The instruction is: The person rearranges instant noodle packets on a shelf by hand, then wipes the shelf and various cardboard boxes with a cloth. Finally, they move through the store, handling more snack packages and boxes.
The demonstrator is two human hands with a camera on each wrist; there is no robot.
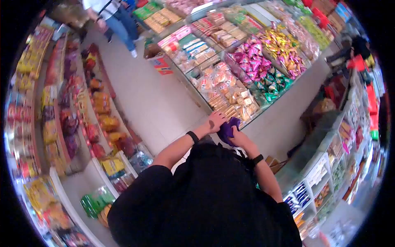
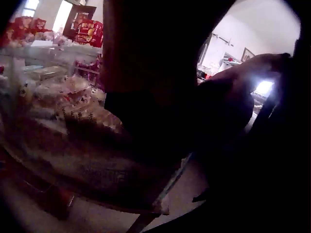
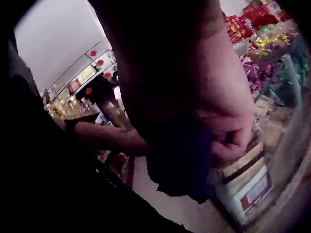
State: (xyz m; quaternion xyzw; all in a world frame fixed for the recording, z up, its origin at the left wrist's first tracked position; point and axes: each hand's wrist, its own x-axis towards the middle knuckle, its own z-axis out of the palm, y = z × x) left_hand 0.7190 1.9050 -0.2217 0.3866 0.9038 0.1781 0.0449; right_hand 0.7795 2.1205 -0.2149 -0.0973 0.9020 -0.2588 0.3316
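In the head view both hands meet at a purple cloth (image 1: 228, 129), a soft bunched thing held over the near edge of a snack display counter (image 1: 230, 94). My right hand (image 1: 240, 138) grips it from below. The right wrist view shows those fingers (image 3: 228, 141) curled round the dark purple cloth (image 3: 180, 155). My left hand (image 1: 216, 121) lies against the cloth's upper left edge, and its fingertips are hidden by the cloth. Each wrist wears a black band. The left wrist view is dark, with only packets in the counter (image 2: 73, 107) readable.
Open bins of wrapped sweets and biscuits (image 1: 255, 57) fill the counter ahead. Shelves of snack bags (image 1: 78, 123) line the left side and low shelves (image 1: 329, 164) the right. A light floor aisle (image 1: 140, 90) runs between, with a cardboard box (image 1: 158, 61) and another person (image 1: 117, 20) far along it.
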